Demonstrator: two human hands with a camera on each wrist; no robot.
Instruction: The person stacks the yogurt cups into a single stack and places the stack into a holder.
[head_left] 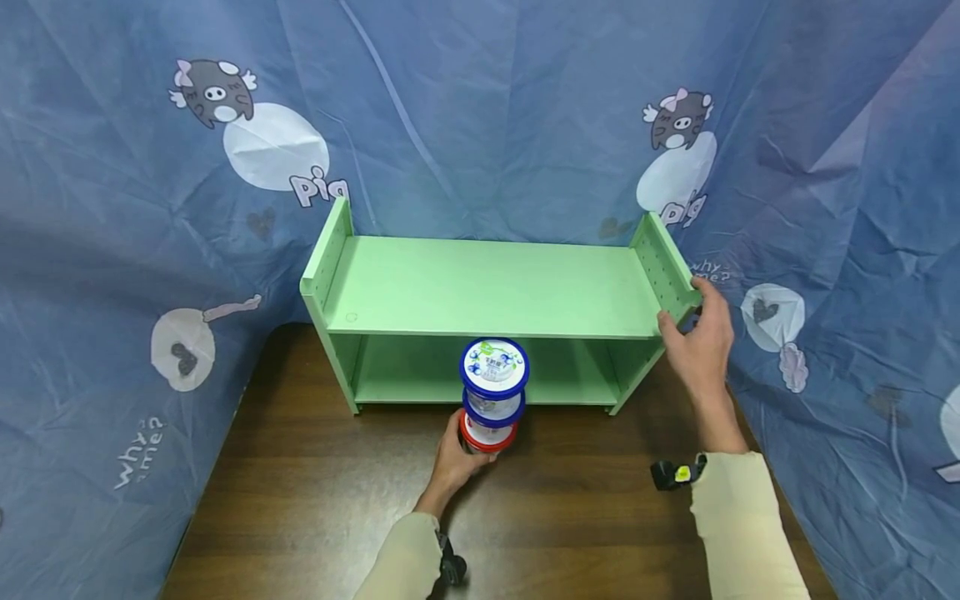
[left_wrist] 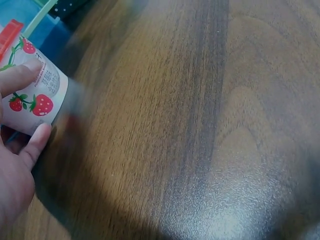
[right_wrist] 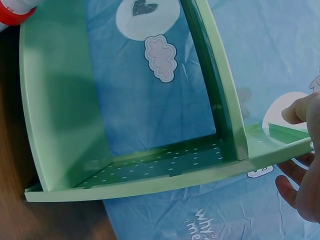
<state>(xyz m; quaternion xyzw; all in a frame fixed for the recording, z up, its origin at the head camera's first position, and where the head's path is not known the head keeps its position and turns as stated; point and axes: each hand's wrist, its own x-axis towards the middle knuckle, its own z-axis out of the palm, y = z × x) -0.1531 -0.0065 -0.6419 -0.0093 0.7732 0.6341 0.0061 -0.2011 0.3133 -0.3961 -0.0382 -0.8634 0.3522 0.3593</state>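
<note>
In the head view, three round lidded tubs stand stacked at the shelf's front. The top tub [head_left: 495,367] has a blue lid with a blueberry print, the middle tub [head_left: 492,407] is also blue-rimmed, and the bottom tub [head_left: 487,433] has a red rim. My left hand [head_left: 454,458] holds the bottom one, its fingers around a white strawberry-printed wall [left_wrist: 40,97] in the left wrist view. A light green two-level shelf [head_left: 487,287] stands behind the stack. My right hand [head_left: 701,346] grips the upper front end of its right side panel [head_left: 663,258], thumb inside and fingers outside.
The shelf stands on a brown wood-grain table [head_left: 570,517]. A blue cloth [head_left: 480,117] with cartoon pigs hangs behind it and along both sides. The lower board [head_left: 405,371] lies under the upper one, partly hidden by the tubs. Rows of small holes mark the side panels.
</note>
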